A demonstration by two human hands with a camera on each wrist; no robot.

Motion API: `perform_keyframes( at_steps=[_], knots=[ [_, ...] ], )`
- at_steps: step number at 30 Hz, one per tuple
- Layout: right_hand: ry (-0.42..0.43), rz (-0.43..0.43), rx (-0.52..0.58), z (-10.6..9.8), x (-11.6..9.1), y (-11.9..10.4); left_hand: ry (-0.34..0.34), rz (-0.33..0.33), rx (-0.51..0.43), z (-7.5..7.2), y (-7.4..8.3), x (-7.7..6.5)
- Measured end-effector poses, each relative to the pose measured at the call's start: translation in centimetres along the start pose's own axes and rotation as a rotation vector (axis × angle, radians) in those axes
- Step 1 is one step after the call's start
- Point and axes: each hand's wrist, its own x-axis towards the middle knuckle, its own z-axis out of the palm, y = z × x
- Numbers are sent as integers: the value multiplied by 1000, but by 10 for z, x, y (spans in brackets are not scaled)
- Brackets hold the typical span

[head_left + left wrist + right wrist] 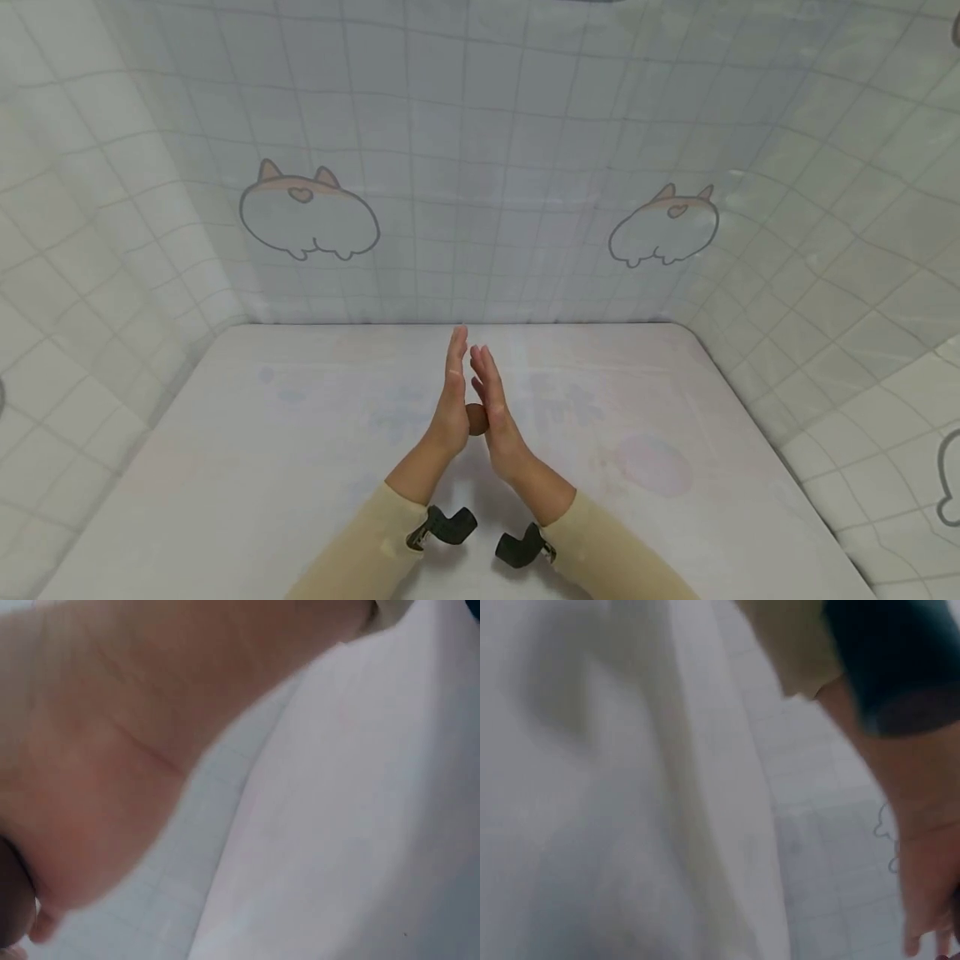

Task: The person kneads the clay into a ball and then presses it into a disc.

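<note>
A small brown ball (476, 419) sits between the two palms, over the white table (262, 467). My left hand (452, 408) presses it from the left with straight fingers pointing away from me. From the other side my right hand (498, 417) lies against the ball, its fingers also extended and leaning toward the left ones. The fingertips of the two hands stay slightly apart. In the left wrist view the dark ball (15, 896) is cut off by the frame edge, beside a palm. Most of the right wrist view is table and blurred shadow.
Black wrist cameras (452, 527) are strapped at both beige sleeves (367, 542). A pale curtain (480, 167) with a grid and cartoon animal prints hangs behind the table and along both sides. Faint coloured patterns mark the tabletop.
</note>
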Motion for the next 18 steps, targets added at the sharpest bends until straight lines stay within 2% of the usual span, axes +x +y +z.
perform_keyframes(
  at_steps=[3, 8, 12, 18],
  knots=[
    [22, -61, -56, -1, 2, -7, -38, -49, 51, 1, -3, -1],
    [84, -106, -164, -7, 5, -14, -118, -73, 131, 7, -7, -9],
    [117, -70, -245, -13, 7, -17, -142, -75, 85, 13, -6, -16],
    [100, -1, -268, -19, 8, -12, -95, -71, -40, 21, 2, -22]
  ],
)
